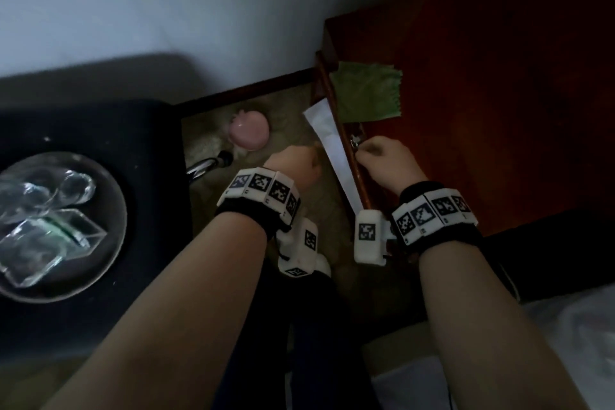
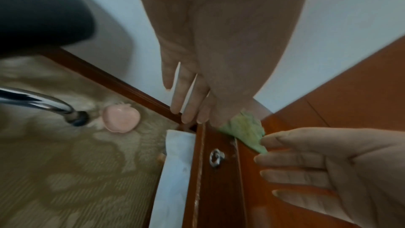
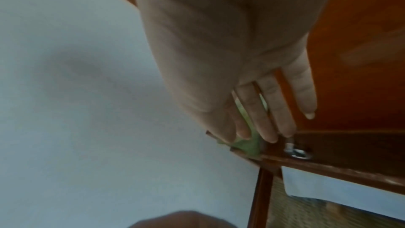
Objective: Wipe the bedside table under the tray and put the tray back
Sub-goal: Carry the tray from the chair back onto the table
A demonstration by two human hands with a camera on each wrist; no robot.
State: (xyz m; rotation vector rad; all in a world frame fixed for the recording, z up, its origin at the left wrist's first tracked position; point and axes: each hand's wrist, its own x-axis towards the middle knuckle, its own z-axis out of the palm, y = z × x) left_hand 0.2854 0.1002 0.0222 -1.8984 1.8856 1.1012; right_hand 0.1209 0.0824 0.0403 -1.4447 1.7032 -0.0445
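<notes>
The red-brown bedside table (image 1: 482, 110) stands at the right, with a green cloth (image 1: 367, 93) lying on its top near the left back corner. A round dark tray (image 1: 100, 276) carrying clear glassware (image 1: 43, 210) rests on a black seat at the left. My right hand (image 1: 379, 156) hovers at the table's front edge, just short of the cloth (image 2: 245, 129), beside the drawer's metal ring (image 1: 355, 142). Its fingers (image 3: 274, 119) are straight and hold nothing. My left hand (image 1: 293, 166) hangs over the carpet in front of the drawer, its fingers (image 2: 190, 101) straight and empty.
A white sheet of paper (image 1: 332, 150) hangs along the drawer front. A pink apple-shaped object (image 1: 249, 133) lies on the patterned carpet beside a chrome chair leg (image 1: 206, 165). The black seat (image 1: 133, 126) fills the left. White bedding (image 1: 582, 343) shows at lower right.
</notes>
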